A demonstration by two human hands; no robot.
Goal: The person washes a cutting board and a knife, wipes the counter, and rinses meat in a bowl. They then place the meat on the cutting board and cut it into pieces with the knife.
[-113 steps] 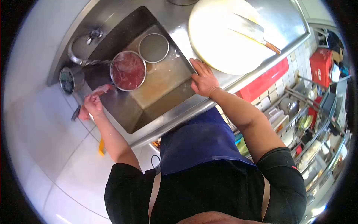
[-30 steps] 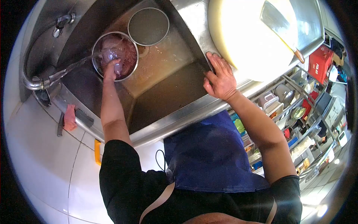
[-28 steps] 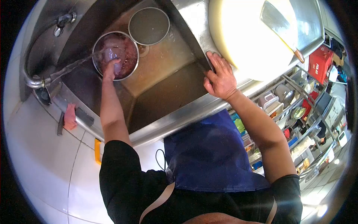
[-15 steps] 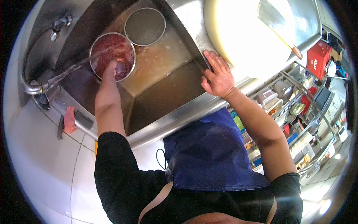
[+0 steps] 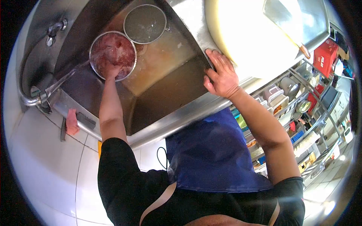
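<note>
My left hand (image 5: 110, 70) reaches down into a round metal-rimmed container (image 5: 135, 58) that holds reddish, stirred-up water (image 5: 124, 49). Its fingers are under the water, so what they hold, if anything, is hidden. A stream from the tap (image 5: 34, 101) runs into this container. Touching it at the upper right is a second round container (image 5: 165, 24) of murky grey liquid; both stand in the steel sink (image 5: 162, 100). My right hand (image 5: 222, 77) lies open on the sink's right edge, fingers stretched out and thumb apart, beside a thick round pale board (image 5: 241, 41).
A cleaver (image 5: 304, 51) with a wooden handle lies on the board. Pink cloth (image 5: 72, 122) hangs on the sink's front left ledge. A second tap (image 5: 52, 34) is on the back wall. Metal shelves (image 5: 301, 113) with tubs and a red box (image 5: 325, 56) stand at the right.
My left hand has shifted a little within the reddish water, which now looks more churned. The dark round thing seen by it earlier is no longer visible. My right hand keeps its place.
</note>
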